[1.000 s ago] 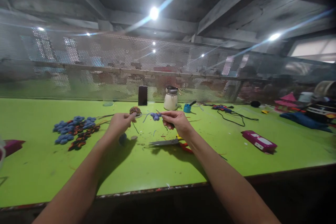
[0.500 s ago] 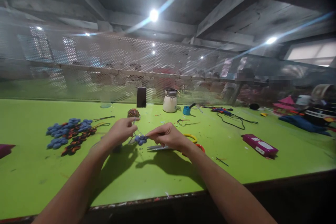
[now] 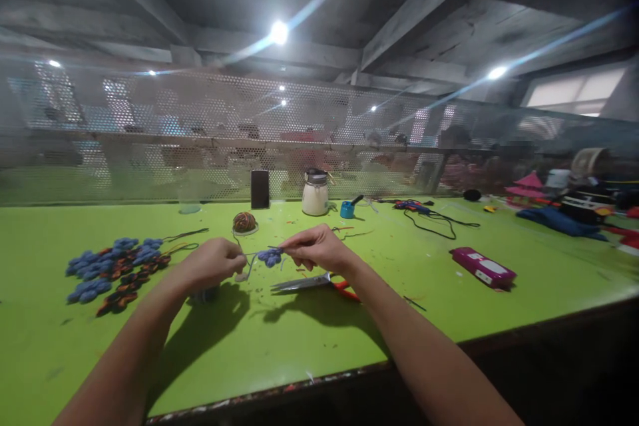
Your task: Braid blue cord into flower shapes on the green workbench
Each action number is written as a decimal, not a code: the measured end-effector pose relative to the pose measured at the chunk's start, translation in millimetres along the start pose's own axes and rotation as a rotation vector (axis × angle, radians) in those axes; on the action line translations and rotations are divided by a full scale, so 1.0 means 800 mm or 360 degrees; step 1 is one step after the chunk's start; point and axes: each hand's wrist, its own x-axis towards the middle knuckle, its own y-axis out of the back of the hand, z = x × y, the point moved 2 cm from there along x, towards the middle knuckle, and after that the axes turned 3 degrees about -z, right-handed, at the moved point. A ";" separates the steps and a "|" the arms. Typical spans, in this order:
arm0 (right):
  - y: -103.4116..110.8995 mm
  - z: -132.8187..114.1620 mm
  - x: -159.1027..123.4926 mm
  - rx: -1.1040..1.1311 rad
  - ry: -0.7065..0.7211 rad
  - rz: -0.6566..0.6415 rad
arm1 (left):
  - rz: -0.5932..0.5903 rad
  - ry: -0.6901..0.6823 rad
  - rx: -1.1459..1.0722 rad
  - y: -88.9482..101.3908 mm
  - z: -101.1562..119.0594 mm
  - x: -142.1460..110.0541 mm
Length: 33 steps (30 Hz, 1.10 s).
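Observation:
My right hand (image 3: 317, 247) pinches a small blue-purple crocheted flower (image 3: 270, 257) by its right edge, just above the table. A blue strand of yarn (image 3: 251, 267) runs from the flower toward my left hand (image 3: 219, 259). That hand's fingers are closed at the yarn, the grip itself partly hidden. Behind it sits a multicoloured ball of yarn (image 3: 244, 222), and a dark strand trails from it toward my left hand. Scissors with orange-red handles (image 3: 302, 283) lie under my right hand. Left of my hands is a pile of blue and orange-black crocheted flowers (image 3: 107, 267).
Along the back stand a dark phone (image 3: 259, 189), a cream jar (image 3: 315, 194) and a small blue pot (image 3: 347, 209). Dark cords (image 3: 429, 214) lie at the back right. A purple box (image 3: 483, 268) rests on the right. A perforated screen (image 3: 224, 120) rises behind the green table (image 3: 279, 346).
My left hand has drawn down and left, its fingers curling in more. The flower has turned slightly and stays in my right hand. The view has shifted a little to the right.

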 end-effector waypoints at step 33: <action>-0.032 0.004 0.001 0.0351 -0.0365 0.0250 | 0.0256 -0.0131 -0.1517 -0.035 0.029 0.001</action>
